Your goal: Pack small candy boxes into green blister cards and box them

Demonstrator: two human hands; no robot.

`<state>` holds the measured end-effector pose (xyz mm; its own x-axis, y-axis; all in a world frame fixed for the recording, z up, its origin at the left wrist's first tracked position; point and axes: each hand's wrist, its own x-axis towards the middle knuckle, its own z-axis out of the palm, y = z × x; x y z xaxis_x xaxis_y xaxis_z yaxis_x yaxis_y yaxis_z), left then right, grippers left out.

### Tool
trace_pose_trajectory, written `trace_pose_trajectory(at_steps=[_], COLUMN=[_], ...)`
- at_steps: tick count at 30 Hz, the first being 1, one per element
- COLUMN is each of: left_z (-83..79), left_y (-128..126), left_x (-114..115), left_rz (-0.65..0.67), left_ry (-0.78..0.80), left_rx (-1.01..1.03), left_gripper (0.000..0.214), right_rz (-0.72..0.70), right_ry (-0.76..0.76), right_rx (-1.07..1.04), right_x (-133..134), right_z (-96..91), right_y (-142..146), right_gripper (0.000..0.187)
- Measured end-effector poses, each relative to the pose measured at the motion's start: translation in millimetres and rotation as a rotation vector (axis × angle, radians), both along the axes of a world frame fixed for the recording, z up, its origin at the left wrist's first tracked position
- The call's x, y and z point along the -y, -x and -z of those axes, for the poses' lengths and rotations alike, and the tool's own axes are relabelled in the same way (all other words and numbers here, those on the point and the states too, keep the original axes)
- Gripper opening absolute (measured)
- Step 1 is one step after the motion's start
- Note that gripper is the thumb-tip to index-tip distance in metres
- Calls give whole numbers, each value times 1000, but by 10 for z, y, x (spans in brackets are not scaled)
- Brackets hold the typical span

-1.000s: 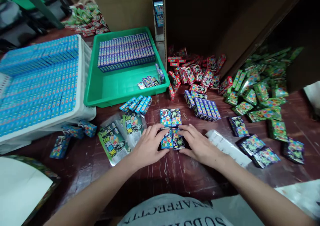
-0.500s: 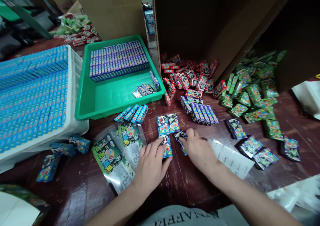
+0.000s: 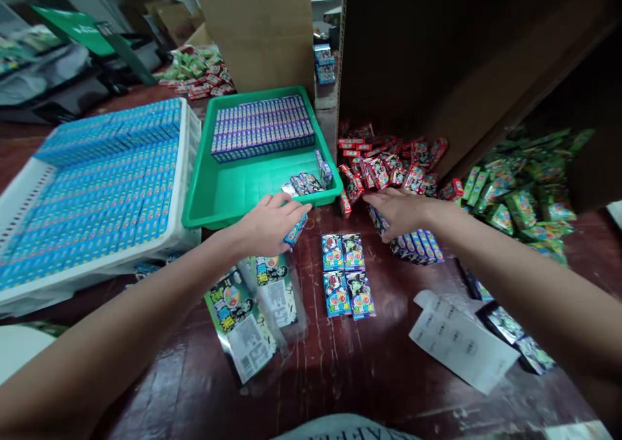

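My left hand [image 3: 273, 223] closes over a small blue candy box [image 3: 295, 231] just in front of the green tray's near rim. At the row of purple candy boxes [image 3: 416, 245], my right hand [image 3: 396, 210] has its fingers bent down round the leftmost purple box [image 3: 377, 220]; the fingertips are partly hidden. Between my hands four small boxes lie flat in a two-by-two block: blue boxes [image 3: 337, 294] on the left, purple boxes [image 3: 360, 294] on the right. Plastic sleeves with green printed cards [image 3: 233, 301] lie below my left hand.
The green tray [image 3: 233, 218] holds rows of purple boxes. A white crate [image 3: 187, 226] of blue boxes stands left. Red boxes [image 3: 379, 171] and green packets [image 3: 522, 210] spill beside the large cardboard carton [image 3: 389, 57]. A white label sheet [image 3: 464, 343] lies right, partly near dark boxes [image 3: 534, 352].
The lower purple box now lies beside the lower blue one, completing a square block. Both hands have moved forward, the left to the blue boxes, the right to the purple row. The view has shifted.
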<state>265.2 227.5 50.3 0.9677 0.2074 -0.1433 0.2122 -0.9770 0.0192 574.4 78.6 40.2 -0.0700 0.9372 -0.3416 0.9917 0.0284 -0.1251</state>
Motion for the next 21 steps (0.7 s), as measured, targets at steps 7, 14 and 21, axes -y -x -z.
trace_pose_trajectory(at_steps=[7, 14, 21], left_z=[110, -177, 18], left_y=[-41, 163, 744], left_x=[43, 470, 1588], left_rz=[45, -13, -189], left_ry=[-41, 92, 720], left_rx=[18, 192, 243], left_gripper=[87, 79, 80], right_rz=[-163, -213, -298], right_ry=[-120, -19, 151], right_rx=[-224, -511, -556], right_x=[273, 1401, 1767], right_z=[-200, -441, -147], right_y=[205, 841, 1182], right_gripper=[82, 90, 45])
